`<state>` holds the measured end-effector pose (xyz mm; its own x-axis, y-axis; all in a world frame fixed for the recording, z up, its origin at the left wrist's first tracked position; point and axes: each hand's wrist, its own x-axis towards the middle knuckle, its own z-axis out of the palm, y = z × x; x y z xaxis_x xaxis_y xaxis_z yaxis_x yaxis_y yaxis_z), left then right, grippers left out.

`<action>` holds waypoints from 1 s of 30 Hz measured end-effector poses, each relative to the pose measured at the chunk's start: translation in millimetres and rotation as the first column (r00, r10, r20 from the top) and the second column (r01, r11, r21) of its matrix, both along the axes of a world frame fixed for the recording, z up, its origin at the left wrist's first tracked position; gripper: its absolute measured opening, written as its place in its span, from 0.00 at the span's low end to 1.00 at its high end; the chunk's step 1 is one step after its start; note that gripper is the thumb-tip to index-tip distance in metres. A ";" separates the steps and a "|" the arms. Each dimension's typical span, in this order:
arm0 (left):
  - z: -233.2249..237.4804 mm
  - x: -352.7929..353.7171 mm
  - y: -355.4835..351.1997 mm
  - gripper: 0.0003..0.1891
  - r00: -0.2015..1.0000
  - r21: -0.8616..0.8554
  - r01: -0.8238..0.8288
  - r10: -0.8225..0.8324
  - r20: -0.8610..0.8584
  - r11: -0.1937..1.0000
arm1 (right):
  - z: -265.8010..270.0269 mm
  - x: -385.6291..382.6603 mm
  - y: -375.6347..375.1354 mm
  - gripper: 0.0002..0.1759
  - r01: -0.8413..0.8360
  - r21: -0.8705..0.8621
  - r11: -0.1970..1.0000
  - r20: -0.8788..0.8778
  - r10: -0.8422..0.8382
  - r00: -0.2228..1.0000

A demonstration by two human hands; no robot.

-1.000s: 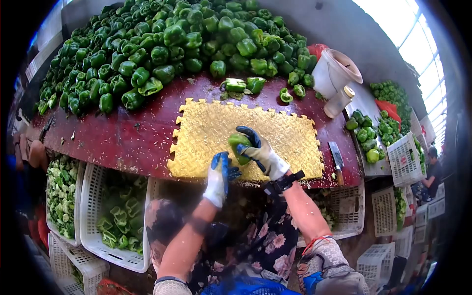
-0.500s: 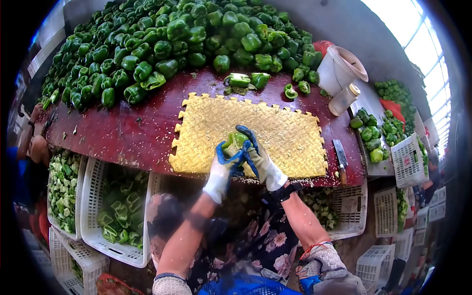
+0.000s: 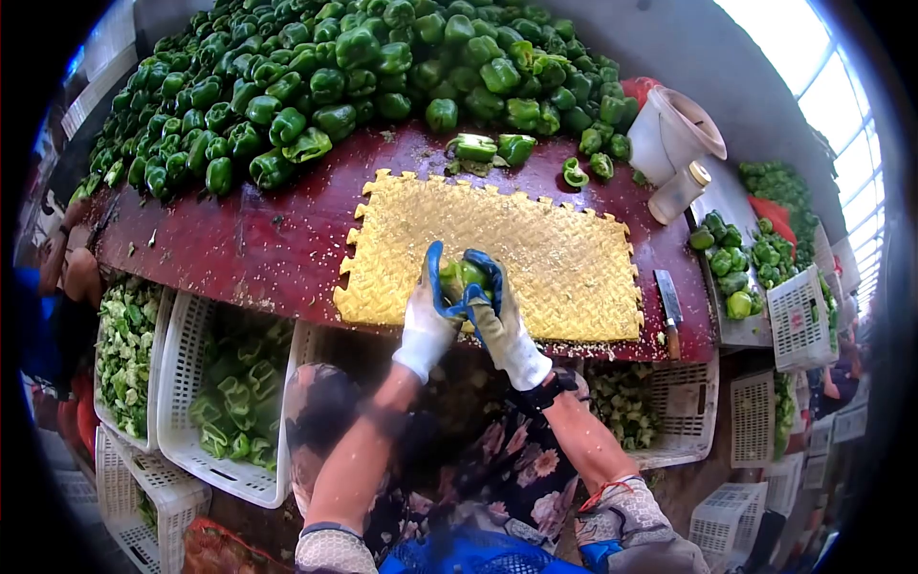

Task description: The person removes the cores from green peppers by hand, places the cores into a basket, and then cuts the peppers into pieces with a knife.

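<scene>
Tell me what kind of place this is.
Probably a vegetable-processing workshop: a heap of green bell peppers on the dark red table, white plastic crates of cut pepper pieces below, and the gloved left hand and right hand gripping one green pepper.

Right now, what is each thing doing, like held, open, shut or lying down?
green pepper: gripped between both hands.
left hand: gloved, closed on the pepper.
right hand: gloved, closed on the pepper.
knife: lying flat beside the yellow mat, untouched.
white bucket: tipped on its side, mouth open.
bottle: capped.
white crate: partly filled with cut pepper pieces.
</scene>
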<state>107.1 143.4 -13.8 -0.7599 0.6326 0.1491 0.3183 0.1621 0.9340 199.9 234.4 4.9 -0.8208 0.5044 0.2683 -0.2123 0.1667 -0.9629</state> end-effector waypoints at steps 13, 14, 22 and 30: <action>-29.8 -20.8 6.7 0.29 0.968 0.035 0.217 -0.219 0.122 0.976 | -8.0 -0.4 15.4 0.26 -0.001 -0.085 0.996 0.146 0.013 0.989; -25.6 -20.3 6.1 0.29 0.968 0.034 0.216 -0.219 0.121 0.976 | -7.1 -0.4 15.9 0.26 -0.023 -0.135 0.991 0.118 0.039 0.992; -8.9 -5.0 4.1 0.37 0.995 -0.004 0.101 -0.101 0.000 0.995 | -6.7 -1.4 -0.1 0.23 0.084 0.046 0.995 0.060 -0.086 0.994; -19.0 -5.0 7.3 0.31 0.989 0.067 0.066 -0.074 0.126 0.996 | -13.9 -8.0 6.5 0.21 0.073 -0.061 0.995 0.075 -0.069 0.995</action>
<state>102.1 150.7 -32.8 -0.7295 0.6774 0.0940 0.2032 0.0836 0.9756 191.9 240.8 -8.9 -0.7984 0.5763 0.1741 -0.1307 0.1164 -0.9846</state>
